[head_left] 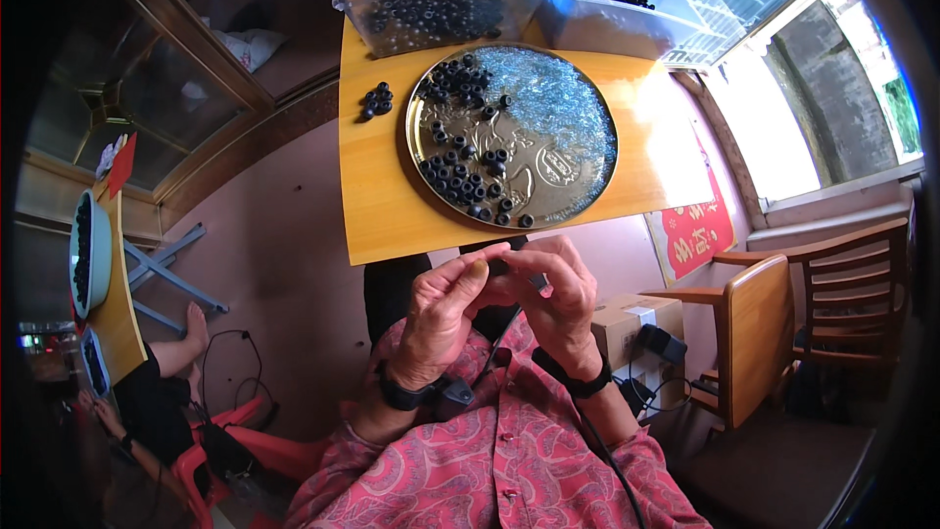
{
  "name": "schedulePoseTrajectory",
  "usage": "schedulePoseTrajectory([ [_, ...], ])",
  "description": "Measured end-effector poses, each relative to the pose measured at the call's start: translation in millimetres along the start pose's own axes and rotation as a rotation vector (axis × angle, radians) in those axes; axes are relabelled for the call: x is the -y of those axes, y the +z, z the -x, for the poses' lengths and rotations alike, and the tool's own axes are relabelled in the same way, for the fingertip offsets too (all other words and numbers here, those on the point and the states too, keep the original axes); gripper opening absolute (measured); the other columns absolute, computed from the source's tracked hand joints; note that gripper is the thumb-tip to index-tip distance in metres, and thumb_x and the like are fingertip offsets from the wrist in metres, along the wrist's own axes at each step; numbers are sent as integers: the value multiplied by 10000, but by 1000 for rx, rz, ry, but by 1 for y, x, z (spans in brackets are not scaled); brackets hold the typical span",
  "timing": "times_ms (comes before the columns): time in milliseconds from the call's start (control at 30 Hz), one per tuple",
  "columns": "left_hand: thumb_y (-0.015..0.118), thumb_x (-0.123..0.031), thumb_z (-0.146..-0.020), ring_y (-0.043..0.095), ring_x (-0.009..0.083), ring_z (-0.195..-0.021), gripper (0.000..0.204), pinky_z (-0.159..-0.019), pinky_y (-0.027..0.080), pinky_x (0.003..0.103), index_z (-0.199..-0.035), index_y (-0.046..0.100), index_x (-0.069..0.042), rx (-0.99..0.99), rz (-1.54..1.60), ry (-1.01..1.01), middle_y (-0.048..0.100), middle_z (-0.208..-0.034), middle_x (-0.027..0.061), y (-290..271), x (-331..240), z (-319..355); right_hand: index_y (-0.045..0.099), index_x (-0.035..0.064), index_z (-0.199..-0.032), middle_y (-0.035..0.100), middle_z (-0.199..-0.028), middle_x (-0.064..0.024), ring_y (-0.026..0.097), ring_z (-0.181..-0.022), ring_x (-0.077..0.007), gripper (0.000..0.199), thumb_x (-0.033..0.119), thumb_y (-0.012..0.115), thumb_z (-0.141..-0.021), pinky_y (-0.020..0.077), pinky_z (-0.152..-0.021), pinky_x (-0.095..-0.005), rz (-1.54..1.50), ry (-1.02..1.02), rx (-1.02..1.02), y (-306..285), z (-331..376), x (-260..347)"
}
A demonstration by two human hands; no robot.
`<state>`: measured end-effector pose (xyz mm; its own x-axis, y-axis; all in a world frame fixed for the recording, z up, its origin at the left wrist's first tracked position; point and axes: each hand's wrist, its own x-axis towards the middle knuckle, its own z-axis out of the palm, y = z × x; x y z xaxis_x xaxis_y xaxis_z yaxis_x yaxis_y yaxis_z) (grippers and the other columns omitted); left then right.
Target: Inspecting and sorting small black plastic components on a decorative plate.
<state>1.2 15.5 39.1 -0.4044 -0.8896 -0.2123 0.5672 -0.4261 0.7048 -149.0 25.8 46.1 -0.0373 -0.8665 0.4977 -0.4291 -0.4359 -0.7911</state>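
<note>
Just in front of the table's near edge, my two hands meet at the fingertips. My left hand (443, 309) is closed, thumb and fingers pinching a small black ring-shaped piece (498, 267), mostly covered by the fingers. My right hand (560, 299) comes in from the other side, its fingers bent in a pinch near that piece. A small greyish bit (540, 281) shows under the right fingers; its kind is unclear. Beyond the hands lies a round gold-coloured metal tray (534, 198), bearing loose black ring-shaped pieces (455, 177) and a spread of tiny shiny bluish bits (558, 98).
Several black pieces (376, 100) lie on the wooden table (377, 206) left of the tray. Two clear plastic bins (446, 15) with black pieces stand behind it. Wooden chairs (759, 343) and a cardboard box (627, 323) are at right. Another person (162, 382) sits far left.
</note>
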Motion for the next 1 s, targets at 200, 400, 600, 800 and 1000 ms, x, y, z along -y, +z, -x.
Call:
schedulePoseTrajectory([
  [200,512,-195,-990,669,138,-856,310,-813,532,263,-1179,596,37,-14,57,30,678,-953,85,2,1,0,671,62,-922,585,-808,-73,590,-724,-210,297,-5,792,-659,480,-609,-299,79,6,-58,1,6,6],
  [400,522,-178,-982,652,123,-885,291,-827,509,259,-1178,585,27,-5,23,13,667,-982,65,4,0,-1,682,74,-922,564,-794,-50,546,-691,-202,313,-3,785,-636,440,-602,-306,149,-72,-62,2,6,5],
  [600,563,-186,-959,654,147,-904,299,-873,507,287,-1174,569,22,38,76,-60,665,-993,75,-3,-2,-2,687,82,-900,554,-787,-35,532,-680,-193,294,3,771,-629,406,-592,-311,164,-163,-39,-1,3,3],
  [800,635,-88,-903,627,152,-991,268,-922,498,306,-1155,587,-10,123,309,-145,649,-1041,65,-14,3,-4,678,88,-868,557,-785,-24,531,-665,-193,260,12,769,-637,404,-579,-316,127,-168,27,-4,1,2],
  [1000,655,-41,-876,625,158,-994,262,-936,497,307,-1132,601,-25,117,340,-193,649,-1054,72,-21,5,-5,668,83,-868,562,-790,-30,530,-654,-195,248,21,767,-649,405,-571,-320,144,-216,73,-8,-3,4],
])
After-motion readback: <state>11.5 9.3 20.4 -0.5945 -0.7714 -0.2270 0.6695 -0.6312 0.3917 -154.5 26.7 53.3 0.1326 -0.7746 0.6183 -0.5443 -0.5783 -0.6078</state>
